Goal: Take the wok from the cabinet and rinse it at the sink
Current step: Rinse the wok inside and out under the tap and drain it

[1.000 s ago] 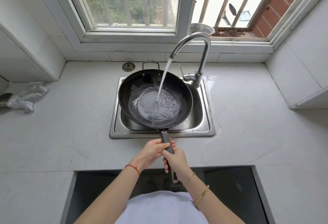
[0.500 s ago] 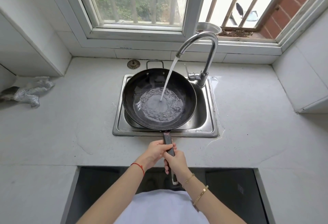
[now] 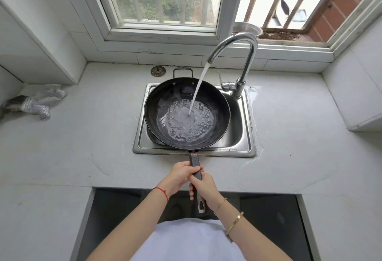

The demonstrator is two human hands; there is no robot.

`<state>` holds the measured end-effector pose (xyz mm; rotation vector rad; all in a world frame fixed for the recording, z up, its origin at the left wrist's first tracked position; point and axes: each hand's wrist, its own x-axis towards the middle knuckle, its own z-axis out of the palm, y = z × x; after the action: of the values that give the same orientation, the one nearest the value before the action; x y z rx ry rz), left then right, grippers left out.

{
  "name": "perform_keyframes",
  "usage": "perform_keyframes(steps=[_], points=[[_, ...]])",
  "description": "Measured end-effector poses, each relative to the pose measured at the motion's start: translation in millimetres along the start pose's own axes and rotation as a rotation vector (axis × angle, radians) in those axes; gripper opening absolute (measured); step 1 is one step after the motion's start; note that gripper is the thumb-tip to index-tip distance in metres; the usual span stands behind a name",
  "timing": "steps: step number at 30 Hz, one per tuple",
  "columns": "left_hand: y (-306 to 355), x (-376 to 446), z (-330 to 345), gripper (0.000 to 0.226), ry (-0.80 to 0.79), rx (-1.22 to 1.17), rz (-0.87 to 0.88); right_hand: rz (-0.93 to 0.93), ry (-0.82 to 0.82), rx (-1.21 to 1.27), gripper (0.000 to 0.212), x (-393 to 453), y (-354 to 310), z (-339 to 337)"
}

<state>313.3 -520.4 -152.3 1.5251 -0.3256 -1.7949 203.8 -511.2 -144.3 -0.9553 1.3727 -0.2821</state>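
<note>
Steel sink under wok, strainer behind

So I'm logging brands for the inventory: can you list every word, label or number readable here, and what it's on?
None can be read.
Window frame: a small dark printed mark at its lower edge, too small and blurred to read.
Wok, its handle, the faucet and the sink: no visible lettering.
</note>
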Motion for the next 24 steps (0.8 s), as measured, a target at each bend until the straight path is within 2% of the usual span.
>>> perform_keyframes(steps=[4,7,12,15,20,24], points=[[2,-3,2,0.018,0.014,0.018,0.004,-0.102,-0.027,-0.301,0.019,6,1,-12],[0,-4,1,0.016,0.028,0.05,0.015,-0.213,0.041,-0.454,0.021,6,-2,-28],[2,-5,3,0.026,0.049,0.076,0.01,-0.293,0.067,-0.511,0.031,5,-13,-63],[4,-6,6,0.028,0.066,0.061,-0.014,-0.419,0.139,-0.529,0.025,19,-30,-86],[8,-4,7,0.035,0.091,0.055,-0.063,-0.619,0.298,-0.569,0.037,61,-95,-114],[10,-3,4,0.036,0.088,0.068,-0.092,-0.736,0.345,-0.64,0.047,115,-161,-128]])
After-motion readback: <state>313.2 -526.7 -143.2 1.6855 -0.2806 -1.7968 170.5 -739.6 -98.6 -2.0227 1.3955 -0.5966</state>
